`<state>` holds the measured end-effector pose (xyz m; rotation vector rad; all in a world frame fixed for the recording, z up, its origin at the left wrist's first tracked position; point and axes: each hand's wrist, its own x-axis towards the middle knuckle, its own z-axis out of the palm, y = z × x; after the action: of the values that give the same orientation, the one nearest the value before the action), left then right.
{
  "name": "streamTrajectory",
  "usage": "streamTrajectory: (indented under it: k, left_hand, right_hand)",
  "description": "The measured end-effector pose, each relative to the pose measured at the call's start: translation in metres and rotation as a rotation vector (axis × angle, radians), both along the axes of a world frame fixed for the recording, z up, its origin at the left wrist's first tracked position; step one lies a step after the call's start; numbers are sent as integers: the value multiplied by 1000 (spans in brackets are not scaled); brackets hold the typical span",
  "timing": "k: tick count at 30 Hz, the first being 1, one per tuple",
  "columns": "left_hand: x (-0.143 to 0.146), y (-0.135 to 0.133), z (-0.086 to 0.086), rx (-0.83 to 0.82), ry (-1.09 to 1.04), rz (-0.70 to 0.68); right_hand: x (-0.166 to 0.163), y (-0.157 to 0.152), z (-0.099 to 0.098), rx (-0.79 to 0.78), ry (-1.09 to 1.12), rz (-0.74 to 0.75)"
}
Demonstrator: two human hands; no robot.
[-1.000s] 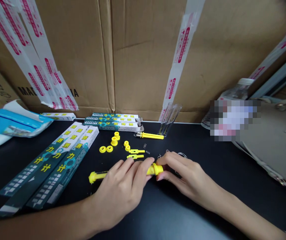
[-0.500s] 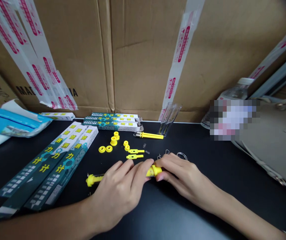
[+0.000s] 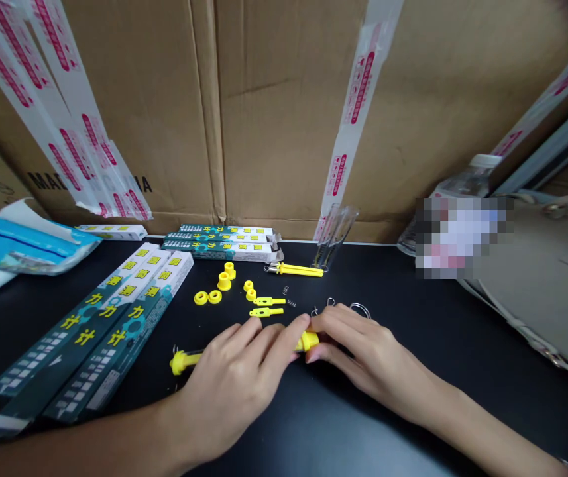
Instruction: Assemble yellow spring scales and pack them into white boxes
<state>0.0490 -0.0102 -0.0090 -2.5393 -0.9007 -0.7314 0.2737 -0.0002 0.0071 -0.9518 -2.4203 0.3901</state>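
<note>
Desk: black desk top (image 3: pixel 313 430), cardboard boxes (image 3: pixel 274 106) along its back edge
Left hand (image 3: pixel 236 381): wrapped round clear yellow-capped tube (image 3: pixel 184 360)
Right hand (image 3: pixel 358 344): pinching tube's yellow end cap (image 3: pixel 308 341)
Progress: looks mid-assembly; loose yellow plastic parts (image 3: pixel 224 285) still unused mid-desk

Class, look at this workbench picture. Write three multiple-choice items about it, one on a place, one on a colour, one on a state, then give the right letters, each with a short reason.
1. Where do the long dark green boxes lie on the black table?
A. to the left of the hands
B. under the water bottle
C. stacked upright on the right edge

2. What colour are the small loose plastic parts beyond the hands?
A. red
B. yellow
C. white

3. What are the hands doing with the yellow-capped tube?
A. both are on it
B. only the right hand touches it
C. neither touches it

Answers:
1 A: the boxes lie flat at the left of the table.
2 B: rings, caps and small rods are all yellow.
3 A: the left hand covers its middle while the right hand pinches its yellow end cap.
</note>
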Motion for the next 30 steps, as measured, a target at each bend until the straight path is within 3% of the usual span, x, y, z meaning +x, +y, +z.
streamTrajectory:
  k: [9,17,30]
  left_hand:
    - [2,2,2,37,-37,15]
    - [2,3,4,-29,-35,0]
    - [0,0,3,11,-15,-29]
  right_hand:
    - [4,1,5,29,-50,-31]
    - [2,0,-1,59,26,41]
    - [0,-2,-3,60,-27,80]
